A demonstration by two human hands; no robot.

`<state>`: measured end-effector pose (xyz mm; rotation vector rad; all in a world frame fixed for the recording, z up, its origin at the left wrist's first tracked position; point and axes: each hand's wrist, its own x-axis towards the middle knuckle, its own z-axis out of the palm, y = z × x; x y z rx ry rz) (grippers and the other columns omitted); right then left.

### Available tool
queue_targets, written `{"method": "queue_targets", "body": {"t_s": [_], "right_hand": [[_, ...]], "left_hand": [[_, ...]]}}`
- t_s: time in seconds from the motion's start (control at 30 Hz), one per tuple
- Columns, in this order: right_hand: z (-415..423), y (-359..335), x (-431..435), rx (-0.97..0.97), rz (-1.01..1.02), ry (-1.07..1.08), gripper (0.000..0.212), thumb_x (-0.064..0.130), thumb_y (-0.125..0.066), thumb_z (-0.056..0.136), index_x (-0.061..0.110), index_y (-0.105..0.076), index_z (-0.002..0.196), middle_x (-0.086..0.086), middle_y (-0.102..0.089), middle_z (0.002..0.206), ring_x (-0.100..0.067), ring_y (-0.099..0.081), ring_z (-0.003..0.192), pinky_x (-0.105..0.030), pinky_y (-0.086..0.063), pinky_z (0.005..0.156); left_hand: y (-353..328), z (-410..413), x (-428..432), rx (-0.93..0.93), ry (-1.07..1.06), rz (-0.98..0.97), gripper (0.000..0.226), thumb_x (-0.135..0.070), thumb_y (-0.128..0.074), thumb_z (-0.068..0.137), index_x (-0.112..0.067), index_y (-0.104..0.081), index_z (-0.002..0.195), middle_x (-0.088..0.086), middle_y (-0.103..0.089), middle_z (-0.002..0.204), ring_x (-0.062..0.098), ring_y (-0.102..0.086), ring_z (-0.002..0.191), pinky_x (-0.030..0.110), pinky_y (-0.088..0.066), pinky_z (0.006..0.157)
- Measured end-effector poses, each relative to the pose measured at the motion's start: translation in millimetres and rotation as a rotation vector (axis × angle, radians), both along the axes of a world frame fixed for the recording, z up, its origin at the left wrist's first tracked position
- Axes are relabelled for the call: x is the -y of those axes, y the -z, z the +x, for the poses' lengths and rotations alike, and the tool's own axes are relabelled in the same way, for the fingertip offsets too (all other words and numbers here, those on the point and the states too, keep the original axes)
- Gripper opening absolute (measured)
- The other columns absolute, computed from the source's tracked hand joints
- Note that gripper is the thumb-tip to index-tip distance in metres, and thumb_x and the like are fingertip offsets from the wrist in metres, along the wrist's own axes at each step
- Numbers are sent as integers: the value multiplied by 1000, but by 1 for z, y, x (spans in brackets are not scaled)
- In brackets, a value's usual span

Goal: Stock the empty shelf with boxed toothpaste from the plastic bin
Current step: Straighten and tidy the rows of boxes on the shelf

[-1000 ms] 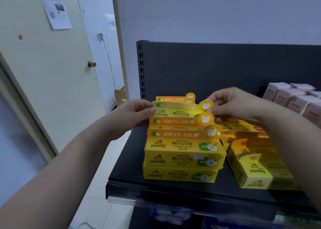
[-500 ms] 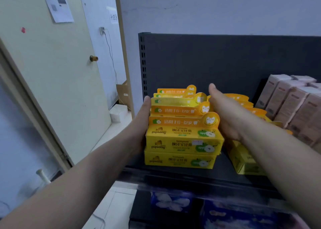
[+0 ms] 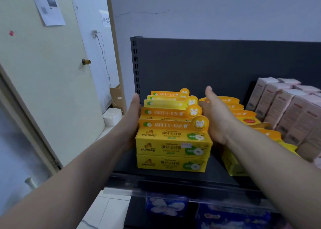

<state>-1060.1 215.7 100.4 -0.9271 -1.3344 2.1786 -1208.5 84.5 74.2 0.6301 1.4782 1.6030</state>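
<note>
Dark shelf (image 3: 217, 168), pipidog toothpaste boxes (image 3: 173, 147), left hand (image 3: 132, 121), right hand (image 3: 218, 117), both flat against sides

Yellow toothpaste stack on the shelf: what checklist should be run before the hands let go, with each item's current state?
1. Left hand flat against the left side of the yellow stack: ok.
2. Right hand flat against its right side: ok.
3. Stack wholly on the shelf, behind its front edge: ok.
4. Rear boxes lined up: cannot tell, tabs hide them.
5. Gap to the neighbouring yellow boxes: ok, the right hand fits in it.
6. Plastic bin within reach: cannot tell, not in view.
</note>
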Motion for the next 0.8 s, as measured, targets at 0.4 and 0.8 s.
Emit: {"method": "queue_targets", "body": {"t_s": [0.4, 0.8], "right_hand": [[-24, -14, -32, 106, 36, -25, 91, 74, -31, 85, 8, -25, 148, -14, -46, 142, -33, -59, 111, -44, -51, 67], [-29, -2, -56, 202, 69, 24, 103, 83, -31, 77, 9, -22, 149, -16, -44, 143, -32, -46, 128, -49, -38, 104]], "left_hand": [[-3, -20, -16, 88, 42, -85, 80, -77, -18, 85, -14, -67, 78, -4, -48, 51, 12, -55, 50, 25, -51, 60], [-9, -30, -32, 81, 118, -103, 70, -77, -14, 85, -17, -47, 72, -5, -44, 41, 11, -50, 38, 20, -49, 46]]}}
